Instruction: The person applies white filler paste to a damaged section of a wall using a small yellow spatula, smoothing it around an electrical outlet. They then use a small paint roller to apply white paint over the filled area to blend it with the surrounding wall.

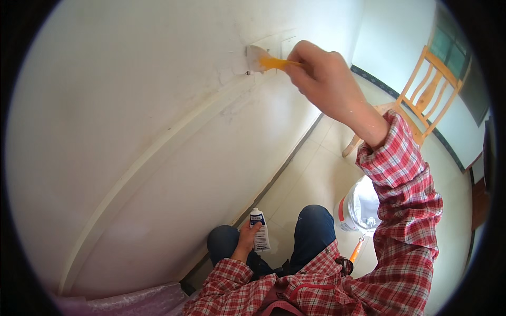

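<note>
My right hand (327,79) grips the yellow handle of a putty knife (271,63), its arm stretched up and forward. The knife's blade lies against the white wall (174,79), beside a white wall plate (288,46). Around the blade the wall is scuffed, and a small dark hole shows just below it. Down by my left knee, my left hand (245,238) is closed around a white tube (259,231) with a blue label, its cap pointing up. Part of the tube is covered by my fingers.
A pale raised strip (153,150) runs along the wall. On the tiled floor (295,181) to my right stands a white bucket (358,208), partly behind my sleeve, with an orange-handled tool (357,249) beside it. A wooden chair (429,92) stands farther back. Purple cloth (126,301) lies at lower left.
</note>
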`<action>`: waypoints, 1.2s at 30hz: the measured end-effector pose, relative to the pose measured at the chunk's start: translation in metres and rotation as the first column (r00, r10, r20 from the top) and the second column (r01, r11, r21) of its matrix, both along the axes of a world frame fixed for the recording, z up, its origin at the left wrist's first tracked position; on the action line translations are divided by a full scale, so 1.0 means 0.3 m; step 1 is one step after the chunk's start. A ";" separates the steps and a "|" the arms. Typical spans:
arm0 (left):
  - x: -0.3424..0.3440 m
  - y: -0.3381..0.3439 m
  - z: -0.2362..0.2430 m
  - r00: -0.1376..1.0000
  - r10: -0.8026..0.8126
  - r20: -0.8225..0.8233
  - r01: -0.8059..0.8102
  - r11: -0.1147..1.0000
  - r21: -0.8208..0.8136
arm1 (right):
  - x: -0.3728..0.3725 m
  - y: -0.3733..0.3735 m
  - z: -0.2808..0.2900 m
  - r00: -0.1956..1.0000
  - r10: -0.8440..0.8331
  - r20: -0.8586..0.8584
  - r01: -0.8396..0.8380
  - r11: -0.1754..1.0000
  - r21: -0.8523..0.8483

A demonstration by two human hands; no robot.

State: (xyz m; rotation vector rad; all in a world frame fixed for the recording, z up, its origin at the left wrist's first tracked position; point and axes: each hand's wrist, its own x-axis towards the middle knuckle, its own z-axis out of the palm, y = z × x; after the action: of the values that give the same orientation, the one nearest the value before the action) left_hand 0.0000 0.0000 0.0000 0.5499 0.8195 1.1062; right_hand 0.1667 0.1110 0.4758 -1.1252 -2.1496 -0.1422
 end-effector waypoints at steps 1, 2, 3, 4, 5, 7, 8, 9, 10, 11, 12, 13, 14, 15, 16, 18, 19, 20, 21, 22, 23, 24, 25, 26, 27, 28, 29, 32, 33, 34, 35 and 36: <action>0.002 -0.003 0.002 1.000 -0.001 0.004 0.001 1.000 0.004 | 0.005 -0.007 0.005 0.999 0.021 -0.030 -0.021 1.000 0.006; 0.004 -0.007 0.003 1.000 -0.002 0.009 0.002 1.000 0.008 | 0.005 -0.007 0.006 0.997 0.043 -0.060 -0.043 0.999 0.011; 0.008 0.004 0.008 1.000 -0.005 0.015 0.005 1.000 0.016 | 0.006 -0.001 0.011 0.992 0.073 -0.108 -0.071 0.997 0.020; 0.012 0.014 0.013 1.000 -0.008 0.021 0.007 1.000 0.024 | 0.006 0.014 0.014 0.983 0.104 -0.154 -0.100 0.994 0.030; 0.017 0.023 0.018 1.000 -0.011 0.028 0.010 0.999 0.032 | 0.004 0.025 0.013 0.970 0.135 -0.200 -0.129 0.991 0.041; 0.014 -0.012 0.028 1.000 -0.009 0.017 0.009 1.000 0.007 | -0.003 0.032 -0.015 0.945 0.139 -0.298 -0.169 0.983 -0.078; 0.013 -0.030 0.034 1.000 -0.009 0.012 0.009 1.000 -0.005 | -0.006 0.034 -0.029 0.929 0.135 -0.345 -0.191 0.972 -0.135; 0.021 -0.034 0.039 1.000 -0.010 0.014 0.010 1.000 -0.006 | -0.010 0.035 -0.033 0.920 0.124 -0.373 -0.200 0.964 -0.173; 0.029 -0.039 0.044 1.000 -0.012 0.016 0.012 1.000 -0.008 | -0.012 0.035 -0.037 0.910 0.111 -0.399 -0.209 0.955 -0.210; 0.038 -0.042 0.049 1.000 -0.015 0.018 0.015 1.000 -0.009 | -0.014 0.037 -0.042 0.900 0.096 -0.425 -0.217 0.945 -0.246; 0.031 -0.039 0.054 1.000 -0.012 0.016 0.012 1.000 -0.005 | -0.019 0.042 -0.052 0.884 0.114 -0.453 -0.242 0.941 -0.236; 0.025 -0.036 0.058 1.000 -0.011 0.015 0.011 1.000 0.000 | -0.015 0.044 -0.053 0.902 0.107 -0.418 -0.208 0.956 -0.204; 0.018 -0.032 0.062 1.000 -0.009 0.013 0.009 1.000 0.004 | -0.011 0.047 -0.051 0.919 0.098 -0.382 -0.174 0.970 -0.171; 0.028 -0.043 0.057 1.000 -0.009 0.018 0.009 1.000 -0.002 | -0.009 0.048 -0.052 0.939 0.079 -0.336 -0.136 0.979 -0.150; 0.039 -0.052 0.051 1.000 -0.008 0.023 0.008 1.000 -0.009 | -0.006 0.040 -0.048 0.961 0.055 -0.270 -0.099 0.983 -0.152; 0.049 -0.062 0.041 1.000 -0.003 0.022 0.003 1.000 -0.020 | -0.008 0.012 -0.026 0.991 0.006 -0.137 -0.026 0.989 -0.144; 0.049 -0.061 0.036 1.000 0.001 0.015 -0.001 1.000 -0.024 | -0.009 0.004 -0.020 0.992 -0.003 -0.125 -0.016 0.988 -0.153; 0.048 -0.061 0.032 1.000 0.006 0.007 -0.006 1.000 -0.028 | -0.009 -0.002 -0.017 0.994 -0.012 -0.112 -0.006 0.987 -0.162; 0.045 -0.055 0.027 1.000 0.004 0.011 -0.004 1.000 -0.024 | -0.009 -0.005 -0.011 0.995 -0.021 -0.100 0.004 0.986 -0.166; 0.039 -0.050 0.023 1.000 0.003 0.014 -0.002 1.000 -0.020 | -0.010 -0.003 -0.008 0.989 0.013 -0.149 -0.040 0.984 -0.174; 0.034 -0.043 0.018 1.000 0.002 0.017 -0.001 1.000 -0.016 | -0.012 -0.001 -0.005 0.979 0.048 -0.198 -0.084 0.980 -0.180; 0.027 -0.034 0.021 1.000 -0.004 0.016 0.004 1.000 -0.012 | -0.007 -0.004 0.000 0.964 0.080 -0.252 -0.128 0.975 -0.180; 0.020 -0.026 0.025 1.000 -0.009 0.015 0.009 1.000 -0.008 | -0.011 -0.006 0.003 0.945 0.108 -0.309 -0.175 0.965 -0.197; 0.015 -0.018 0.028 1.000 -0.015 0.014 0.015 1.000 -0.003 | -0.023 -0.006 0.002 0.921 0.134 -0.365 -0.222 0.952 -0.211; 0.006 -0.017 0.038 1.000 -0.006 0.013 0.006 1.000 0.002 | -0.031 -0.003 -0.001 0.889 0.163 -0.427 -0.278 0.935 -0.222; -0.002 -0.017 0.046 1.000 0.003 0.012 -0.003 1.000 0.007 | -0.034 0.002 -0.007 0.883 0.151 -0.445 -0.280 0.930 -0.239; -0.010 -0.017 0.055 1.000 0.012 0.011 -0.012 1.000 0.012 | -0.035 0.008 -0.017 0.876 0.139 -0.461 -0.282 0.924 -0.257; -0.012 -0.019 0.066 1.000 0.012 0.000 -0.012 1.000 0.002 | -0.033 0.020 -0.025 0.879 0.095 -0.468 -0.237 0.937 -0.256; -0.007 -0.019 0.070 1.000 0.009 -0.001 -0.009 1.000 0.002 | -0.029 0.023 -0.031 0.884 0.074 -0.462 -0.209 0.946 -0.246; -0.002 -0.020 0.074 1.000 0.005 -0.003 -0.005 1.000 0.003 | -0.023 0.032 -0.037 0.896 0.076 -0.438 -0.184 0.960 -0.209; 0.001 -0.020 0.079 1.000 0.002 -0.005 -0.002 1.000 0.004 | -0.014 0.045 -0.041 0.907 0.077 -0.414 -0.160 0.972 -0.171; 0.003 -0.024 0.079 1.000 0.005 -0.005 -0.005 1.000 0.008 | -0.011 0.052 -0.046 0.917 0.080 -0.392 -0.142 0.981 -0.132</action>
State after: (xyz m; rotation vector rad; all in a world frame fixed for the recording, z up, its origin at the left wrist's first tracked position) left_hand 0.0009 -0.0071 0.0237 0.5575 0.8214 1.1140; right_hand 0.1636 0.1265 0.4620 -1.0161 -1.8853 0.2866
